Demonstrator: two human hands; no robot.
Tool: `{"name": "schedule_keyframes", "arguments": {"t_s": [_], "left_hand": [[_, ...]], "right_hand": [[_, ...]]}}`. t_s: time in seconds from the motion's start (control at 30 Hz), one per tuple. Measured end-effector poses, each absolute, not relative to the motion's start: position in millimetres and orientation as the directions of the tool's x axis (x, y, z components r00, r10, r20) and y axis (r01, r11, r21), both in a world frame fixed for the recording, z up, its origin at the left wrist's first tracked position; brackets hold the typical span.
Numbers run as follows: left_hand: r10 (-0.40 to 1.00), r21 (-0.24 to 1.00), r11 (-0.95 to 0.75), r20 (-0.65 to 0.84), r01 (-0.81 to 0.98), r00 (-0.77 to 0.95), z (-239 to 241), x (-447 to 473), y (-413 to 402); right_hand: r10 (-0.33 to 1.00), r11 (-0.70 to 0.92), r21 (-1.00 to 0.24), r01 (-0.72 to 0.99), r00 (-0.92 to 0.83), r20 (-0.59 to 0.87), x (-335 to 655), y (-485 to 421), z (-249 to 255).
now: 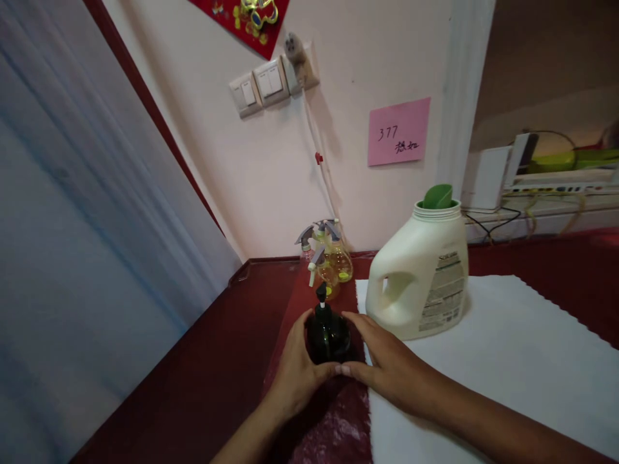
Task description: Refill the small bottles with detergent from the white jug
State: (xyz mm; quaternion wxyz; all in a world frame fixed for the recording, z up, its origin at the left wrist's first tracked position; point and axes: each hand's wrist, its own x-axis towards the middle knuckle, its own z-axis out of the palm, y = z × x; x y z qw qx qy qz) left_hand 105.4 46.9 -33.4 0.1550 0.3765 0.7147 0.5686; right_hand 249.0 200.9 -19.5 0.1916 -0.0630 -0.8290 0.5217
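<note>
A small dark glass bottle (pixel 327 336) with a black pump top stands on the dark red tabletop (pixel 213 361). My left hand (pixel 296 374) curls round its left side and my right hand (pixel 382 367) wraps its right side, thumbs meeting in front. Just behind and to the right stands a big white detergent jug (pixel 422 278) with its cap off and a green funnel (pixel 438 196) in its neck. The jug rests on a white cloth (pixel 507 361).
Several small spray bottles (pixel 327 258) with yellow liquid stand by the wall behind the pump bottle. A pink note (pixel 399 131), switches and a socket (pixel 273 80) with a cable hang on the wall. A pale curtain (pixel 72 225) fills the left. A cluttered shelf (pixel 546 180) lies far right.
</note>
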Motion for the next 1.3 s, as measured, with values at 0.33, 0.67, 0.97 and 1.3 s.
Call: {"name": "schedule_keyframes", "arguments": {"t_s": [0.33, 0.67, 0.97, 1.3], "left_hand": [[0.743, 0.887, 0.123, 0.215, 0.444, -0.634, -5.0, 125.2, 32.3], [0.943, 0.936, 0.029, 0.091, 0.350, -0.320, 10.5, 162.9, 44.8], [0.971, 0.893, -0.146, 0.212, 0.426, -0.112, 13.9, 214.3, 121.4], [0.960, 0.863, -0.244, 0.280, 0.443, -0.018, -4.1, 246.1, 183.5]], "right_hand": [[0.321, 0.425, -0.905, -0.020, -0.932, 0.171, 273.4, 191.2, 8.5], [0.508, 0.290, -0.954, -0.078, -0.832, 0.222, 357.7, 194.1, 67.0], [0.580, 0.136, -0.975, -0.174, -0.784, 0.221, 409.6, 226.4, 51.1], [0.726, 0.257, -0.962, -0.090, -0.639, 0.254, 440.8, 262.0, 39.9]]}}
